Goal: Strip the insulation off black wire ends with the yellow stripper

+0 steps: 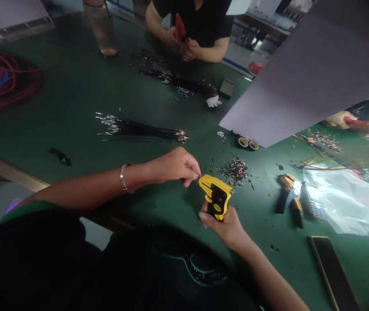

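My right hand [221,224] is wrapped round the handles of a yellow and black wire stripper [218,196], its jaws turned up and to the left. Right at the jaw tip, my left hand [182,166] is closed in a pinch; whatever sits between those fingertips is too small to make out. Beyond my left hand lies a bundle of black wires [148,131], with silvery ends on the left and coppery bare ends on the right. A heap of small cut scraps [236,170] is just past the stripper.
To the right are a second wire stripper [290,194], a calculator [314,201], a clear plastic bag [353,203] and a phone [333,272]. Two tape rolls [248,143] lie by a pale panel [310,73]. Across the table a co-worker [191,26] holds a red tool. Coiled wires [6,82] sit left.
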The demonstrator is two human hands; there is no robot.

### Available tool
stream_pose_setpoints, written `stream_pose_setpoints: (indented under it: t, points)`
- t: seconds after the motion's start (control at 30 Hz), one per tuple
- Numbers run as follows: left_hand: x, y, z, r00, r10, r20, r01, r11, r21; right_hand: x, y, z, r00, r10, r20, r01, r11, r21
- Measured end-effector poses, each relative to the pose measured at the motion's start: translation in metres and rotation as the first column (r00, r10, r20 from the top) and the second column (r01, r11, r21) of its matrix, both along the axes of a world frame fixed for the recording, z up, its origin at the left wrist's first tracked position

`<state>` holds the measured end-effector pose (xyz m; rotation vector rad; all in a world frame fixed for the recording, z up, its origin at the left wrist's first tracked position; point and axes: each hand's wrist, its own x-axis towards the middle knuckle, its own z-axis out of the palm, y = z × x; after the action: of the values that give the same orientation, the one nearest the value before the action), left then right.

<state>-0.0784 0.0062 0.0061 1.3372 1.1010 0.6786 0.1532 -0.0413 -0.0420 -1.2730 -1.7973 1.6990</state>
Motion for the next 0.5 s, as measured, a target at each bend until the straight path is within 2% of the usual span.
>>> stream_pose_setpoints:
  t: [0.27,0.5]
  points:
    - [-0.0002,0.0012,-0.0029,1.000,-0.001,-0.032,0.002,0.999,0.039,-0.0016,-0.0007,-0.0053,1.000,-0.018,-0.011,0.018,1.000,0.009]
    - [-0.0007,0.0026,-0.0055,0.999,-0.010,-0.039,0.013,0.998,0.068,-0.0028,-0.0010,-0.0070,0.998,-0.044,-0.043,0.041,0.997,-0.063]
